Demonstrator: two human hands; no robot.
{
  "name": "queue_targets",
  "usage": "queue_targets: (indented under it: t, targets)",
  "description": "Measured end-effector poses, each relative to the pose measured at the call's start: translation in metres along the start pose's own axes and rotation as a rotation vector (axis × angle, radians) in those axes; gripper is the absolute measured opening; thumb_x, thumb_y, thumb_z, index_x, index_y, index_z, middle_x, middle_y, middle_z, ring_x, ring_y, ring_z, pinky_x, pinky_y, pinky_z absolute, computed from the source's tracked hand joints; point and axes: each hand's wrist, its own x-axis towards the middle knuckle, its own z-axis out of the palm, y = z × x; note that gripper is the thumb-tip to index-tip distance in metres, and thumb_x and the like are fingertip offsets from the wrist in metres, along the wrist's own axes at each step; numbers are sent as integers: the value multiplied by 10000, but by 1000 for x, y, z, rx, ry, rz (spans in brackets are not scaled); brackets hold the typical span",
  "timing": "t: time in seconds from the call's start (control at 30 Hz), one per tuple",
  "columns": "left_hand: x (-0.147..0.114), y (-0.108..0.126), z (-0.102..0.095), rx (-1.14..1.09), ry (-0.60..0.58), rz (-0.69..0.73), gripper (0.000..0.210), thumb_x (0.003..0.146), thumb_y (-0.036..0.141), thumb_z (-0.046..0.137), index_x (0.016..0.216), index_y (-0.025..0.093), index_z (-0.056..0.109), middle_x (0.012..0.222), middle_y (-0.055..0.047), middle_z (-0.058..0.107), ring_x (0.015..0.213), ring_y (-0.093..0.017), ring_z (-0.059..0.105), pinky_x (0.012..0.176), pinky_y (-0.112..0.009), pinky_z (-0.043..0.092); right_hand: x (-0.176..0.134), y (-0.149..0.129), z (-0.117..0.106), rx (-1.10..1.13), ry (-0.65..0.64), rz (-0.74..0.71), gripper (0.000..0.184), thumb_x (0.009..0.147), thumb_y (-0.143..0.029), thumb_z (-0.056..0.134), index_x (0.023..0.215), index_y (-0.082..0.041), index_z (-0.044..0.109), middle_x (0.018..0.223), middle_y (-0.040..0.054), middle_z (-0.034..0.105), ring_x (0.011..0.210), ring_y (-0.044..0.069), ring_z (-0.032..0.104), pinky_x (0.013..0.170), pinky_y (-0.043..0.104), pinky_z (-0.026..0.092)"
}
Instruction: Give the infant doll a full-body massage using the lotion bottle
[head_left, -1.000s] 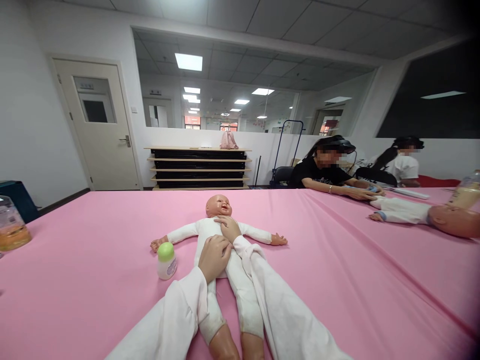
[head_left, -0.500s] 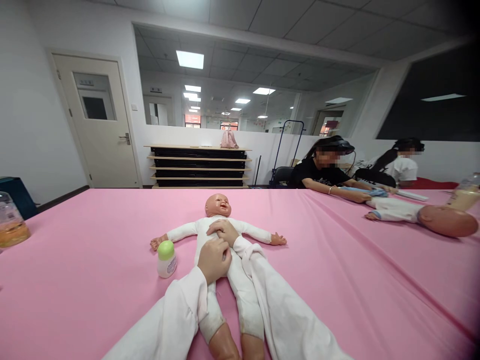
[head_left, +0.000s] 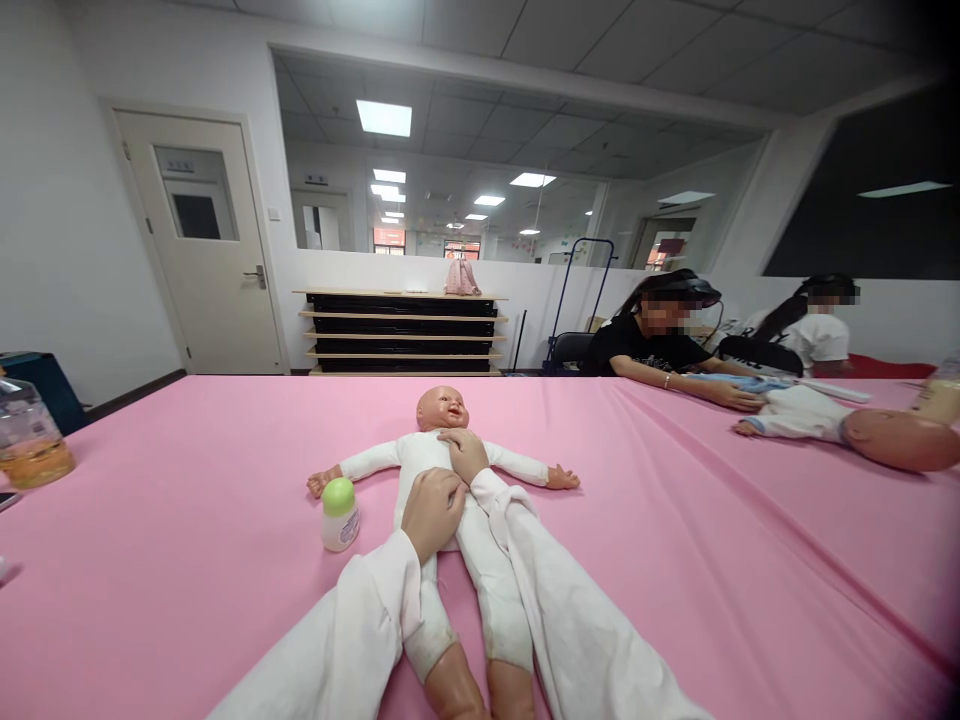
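Note:
A baby doll [head_left: 416, 455] in a white cloth body lies on its back, arms spread and its head away from me. My right hand [head_left: 466, 455] rests on the doll's chest, fingers stretched out and pointing up to the left. Lower down, my left hand [head_left: 433, 512] lies across the belly, palm down with its fingers slightly bent; their tips are partly hidden. Neither hand shows anything held. Beside the doll's arm on the left stands a small bottle [head_left: 340, 515] with a green cap.
A pink cloth covers the table [head_left: 187, 540]. At the left edge is a clear jug [head_left: 34, 445] with orange liquid. On the right, a co-worker [head_left: 652, 330] in black handles blue cloth near another doll [head_left: 892, 440]. A second person [head_left: 821, 330] sits behind.
My right hand has slid slightly up and to the right over the doll's chest. My left hand stays on the belly, its fingers turned a little. The view has shifted slightly.

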Motion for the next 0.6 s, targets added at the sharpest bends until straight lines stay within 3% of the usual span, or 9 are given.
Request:
queue_targets:
  t: [0.1,0.27,0.37,0.5,0.6]
  targets:
    - [1,-3,0,80,121,-94,250,846,228,363,802,174,603,894,-4,599,930,-114,482,843,-272,325,-2,1,-1,3,10,-13,293,858,-373,434,1078,-205,530,1161,60,491,1064,114,479,927,294,424]
    - [-3,-8,2,252,255,-179,323,860,253,322,689,148,575,761,-33,579,786,-124,462,711,-255,303,-4,-5,5,12,-28,-80,356,855,-373,443,1092,-118,514,1110,73,518,1024,128,504,921,357,425]
    - [-5,-8,4,234,184,-103,335,859,273,328,659,143,564,725,-31,572,737,-109,463,673,-242,287,-1,-9,8,19,-79,-138,343,856,-369,443,1081,-121,519,1086,66,527,1004,123,512,905,341,437]
    - [-7,-5,2,175,-16,173,353,859,327,338,644,139,546,691,-23,554,691,-88,450,657,-230,276,6,-13,9,20,-139,-192,375,855,-377,441,1116,-114,499,1108,67,513,1025,140,506,902,349,440]
    - [-9,-2,-2,144,-48,217,368,865,361,324,669,142,546,713,-24,557,719,-95,447,670,-230,278,10,-13,9,1,-151,-175,360,867,-369,418,1121,-128,498,1123,71,505,1033,132,500,910,345,436]
